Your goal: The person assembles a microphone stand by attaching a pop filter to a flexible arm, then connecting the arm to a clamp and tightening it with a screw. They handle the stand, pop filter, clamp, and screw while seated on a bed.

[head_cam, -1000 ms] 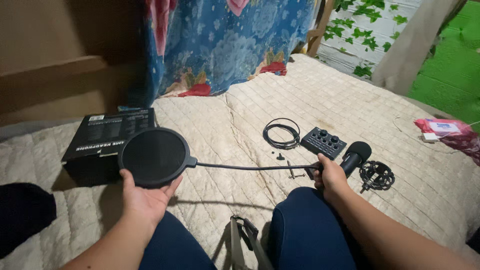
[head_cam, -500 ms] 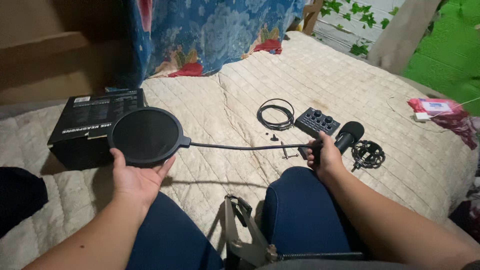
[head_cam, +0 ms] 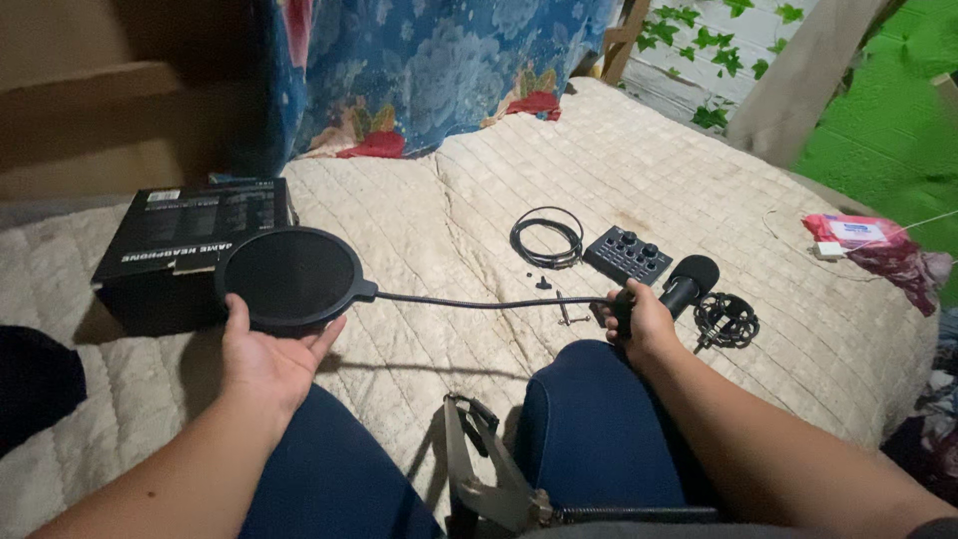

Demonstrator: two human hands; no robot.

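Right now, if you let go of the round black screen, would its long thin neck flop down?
Probably it sags a little: the thin neck already curves between both hands. The round screen looks light, mostly mesh, resting on the left hand, so likely no hard drop.

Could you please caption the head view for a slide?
Left hand supports a round black pop filter; right hand grips its gooseneck's clamp end.

You've tipped the pop filter point(head_cam: 289, 276) disc flatter vs 1 s ago, left hand point(head_cam: 267, 351) now cupping it from underneath w/ open palm, right hand point(head_cam: 639, 321) grip on gooseneck end basically unchanged.
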